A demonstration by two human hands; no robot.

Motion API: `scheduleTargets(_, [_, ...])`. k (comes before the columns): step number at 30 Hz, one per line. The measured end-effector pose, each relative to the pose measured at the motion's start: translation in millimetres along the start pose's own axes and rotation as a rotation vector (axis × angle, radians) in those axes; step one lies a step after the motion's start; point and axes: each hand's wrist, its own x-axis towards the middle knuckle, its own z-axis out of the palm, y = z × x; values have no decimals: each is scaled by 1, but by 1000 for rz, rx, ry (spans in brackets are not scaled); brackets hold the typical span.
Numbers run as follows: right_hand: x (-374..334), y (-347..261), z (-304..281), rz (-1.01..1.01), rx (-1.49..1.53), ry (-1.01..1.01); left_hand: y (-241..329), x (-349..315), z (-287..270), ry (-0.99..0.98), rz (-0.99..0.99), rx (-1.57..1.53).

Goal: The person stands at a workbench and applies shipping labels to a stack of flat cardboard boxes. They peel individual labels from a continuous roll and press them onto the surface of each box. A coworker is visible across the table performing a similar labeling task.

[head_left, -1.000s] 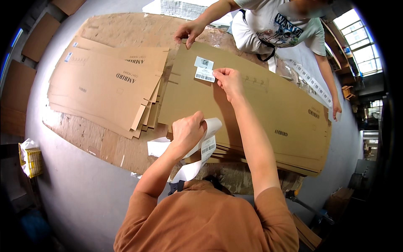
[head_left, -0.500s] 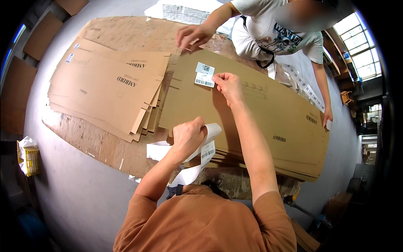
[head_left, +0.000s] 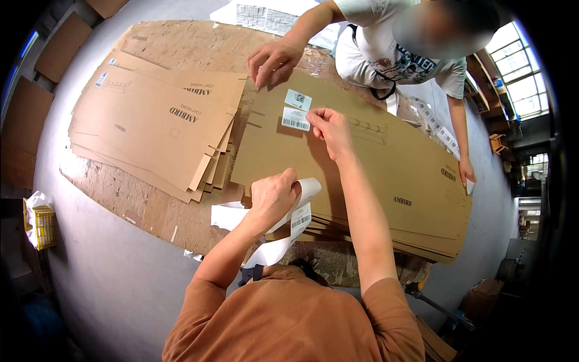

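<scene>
My right hand [head_left: 330, 130] pinches the right edge of a white barcode label [head_left: 295, 119] just over a flat brown cardboard sheet [head_left: 338, 163]. A shadow under the label suggests it is lifted at least in part. Right above it, a pale label with a square code [head_left: 298, 98] lies on the cardboard. Closer to me, my left hand [head_left: 272, 196] is closed round a curling white strip of labels [head_left: 300, 220], which loops down toward my chest. Its other end [head_left: 228, 216] sticks out left of my wrist.
Left of the sheet lies a stack of printed cardboard sheets [head_left: 151, 130] on a worn wooden table [head_left: 175, 45]. Across from me, a co-worker's hand [head_left: 274, 62] hovers by the sheet's far corner; the other hand [head_left: 466, 172] is at its right end. A yellow basket [head_left: 42, 226] stands left.
The barcode label in my right hand has shifted slightly toward me, and a gap now shows below the pale label. The co-worker's hand at the far corner has lowered a little.
</scene>
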Motion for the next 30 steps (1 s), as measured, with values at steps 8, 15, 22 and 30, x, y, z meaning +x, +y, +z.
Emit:
scheduleTargets(8, [-38,18,-35,58,421,-312,-2,-2,5,13,9,32])
scheduleTargets(15, [-36,27,-45,35,555,-433,0,-1,3,-3,0,36])
scheduleTargets(22, [-34,27,-46,57,569,-455,0,-2,4,3,2,46])
scheduleTargets(30, [-34,24,-44,60,562,-459,-3,-3,6,17,31,63])
